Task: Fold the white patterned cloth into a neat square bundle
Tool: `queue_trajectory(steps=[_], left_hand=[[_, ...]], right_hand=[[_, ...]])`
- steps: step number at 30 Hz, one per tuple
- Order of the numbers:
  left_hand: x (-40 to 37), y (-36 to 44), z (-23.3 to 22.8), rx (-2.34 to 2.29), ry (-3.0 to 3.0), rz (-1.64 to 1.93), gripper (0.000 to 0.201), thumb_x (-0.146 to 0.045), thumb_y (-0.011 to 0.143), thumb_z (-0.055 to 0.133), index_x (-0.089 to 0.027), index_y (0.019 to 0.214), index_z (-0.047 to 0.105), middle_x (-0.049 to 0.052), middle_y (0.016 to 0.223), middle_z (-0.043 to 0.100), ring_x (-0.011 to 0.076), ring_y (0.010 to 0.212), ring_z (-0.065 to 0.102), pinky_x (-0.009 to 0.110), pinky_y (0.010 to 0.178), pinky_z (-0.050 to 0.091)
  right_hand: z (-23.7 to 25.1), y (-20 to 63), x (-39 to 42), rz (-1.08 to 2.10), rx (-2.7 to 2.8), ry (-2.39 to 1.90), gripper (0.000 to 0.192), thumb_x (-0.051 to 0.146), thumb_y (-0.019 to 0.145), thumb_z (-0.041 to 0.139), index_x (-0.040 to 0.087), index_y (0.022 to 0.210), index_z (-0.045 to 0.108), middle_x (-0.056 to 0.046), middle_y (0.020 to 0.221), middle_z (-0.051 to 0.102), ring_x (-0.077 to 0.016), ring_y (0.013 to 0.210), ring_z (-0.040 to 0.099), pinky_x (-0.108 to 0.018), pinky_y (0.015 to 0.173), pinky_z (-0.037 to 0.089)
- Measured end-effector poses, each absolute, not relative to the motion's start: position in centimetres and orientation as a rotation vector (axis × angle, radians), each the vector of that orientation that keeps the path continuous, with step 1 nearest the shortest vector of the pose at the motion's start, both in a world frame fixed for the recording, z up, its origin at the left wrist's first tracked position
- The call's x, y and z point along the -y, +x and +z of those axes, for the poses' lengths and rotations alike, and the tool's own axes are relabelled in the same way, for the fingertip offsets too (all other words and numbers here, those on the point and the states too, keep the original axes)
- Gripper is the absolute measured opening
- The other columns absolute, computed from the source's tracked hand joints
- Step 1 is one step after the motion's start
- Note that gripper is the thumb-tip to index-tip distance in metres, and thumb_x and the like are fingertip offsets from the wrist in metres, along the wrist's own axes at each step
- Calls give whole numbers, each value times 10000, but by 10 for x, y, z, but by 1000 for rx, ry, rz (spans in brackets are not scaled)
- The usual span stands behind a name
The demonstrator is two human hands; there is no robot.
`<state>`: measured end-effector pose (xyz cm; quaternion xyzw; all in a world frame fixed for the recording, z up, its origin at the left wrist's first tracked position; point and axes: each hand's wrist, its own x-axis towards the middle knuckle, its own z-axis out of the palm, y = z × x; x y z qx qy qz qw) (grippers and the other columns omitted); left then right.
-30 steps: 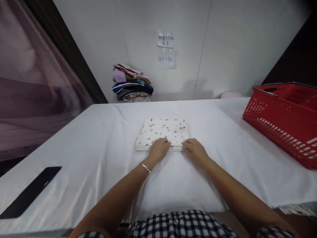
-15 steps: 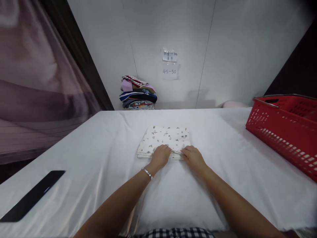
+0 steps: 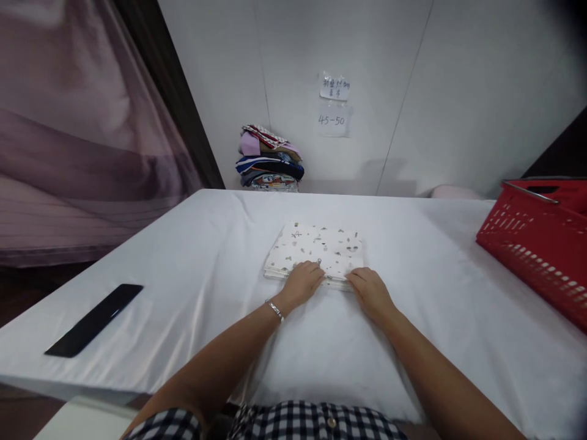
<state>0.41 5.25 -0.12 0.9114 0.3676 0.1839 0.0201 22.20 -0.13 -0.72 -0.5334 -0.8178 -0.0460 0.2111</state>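
Observation:
A white cloth with small grey-green printed motifs [image 3: 316, 244] lies folded into a flat, layered rectangle in the middle of the table. My left hand [image 3: 303, 282], with a silver bracelet at the wrist, is at the middle of its near edge, fingers curled over the layers. Near the right front corner, my right hand [image 3: 370, 293] has its fingertips closed on the same edge. Both thumbs are mostly hidden. Between my hands the near edges of the layers lie almost level.
White sheeting covers the table [image 3: 220, 256]. A dark flat slab [image 3: 96, 321] lies at left, and a red basket [image 3: 536, 244] stands at right. Behind the table rises a stack of folded fabrics [image 3: 270, 160] below paper signs [image 3: 334, 119] on the wall.
The near edge of the cloth's top layer, slightly raised between my hands before, now lies flatter. Both hands stay at that edge. The camera view has shifted, showing more of the checked shirt.

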Motion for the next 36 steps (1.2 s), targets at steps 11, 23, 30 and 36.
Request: queue_trajectory(steps=[11, 23, 30, 36], left_hand=[[-49, -31, -1, -1154, 2835, 565, 201, -290, 900, 443, -201, 994, 597, 60, 987, 598, 183, 950, 511, 326, 833, 385], [-64, -126, 5, -1398, 2620, 758, 267, -237, 906, 388, -207, 1030, 622, 66, 1085, 619, 179, 1033, 518, 347, 905, 398], [-67, -120, 1, -1728, 1907, 954, 197, -303, 813, 500, -203, 856, 664, 22, 863, 660, 158, 791, 584, 274, 730, 450], [-68, -109, -10, -1747, 1494, 995, 241, -358, 775, 507, -173, 732, 656, -1, 615, 624, 137, 610, 566, 241, 597, 430]], right_hand=[[-20, 230, 3, -103, 2313, -1393, 281, 267, 881, 444, 219, 1087, 629, -95, 1004, 621, -241, 921, 537, -368, 753, 427], [-13, 220, 1, -106, 2263, -1399, 298, 326, 894, 412, 213, 1007, 664, -96, 975, 627, -245, 898, 552, -399, 759, 436], [6, 172, -22, -33, 2329, -1223, 276, 258, 896, 406, 215, 978, 666, -90, 962, 644, -230, 878, 558, -379, 762, 427], [20, 90, -54, 198, 2425, -1160, 259, 223, 901, 407, 190, 970, 655, -71, 924, 637, -206, 871, 546, -321, 765, 423]])
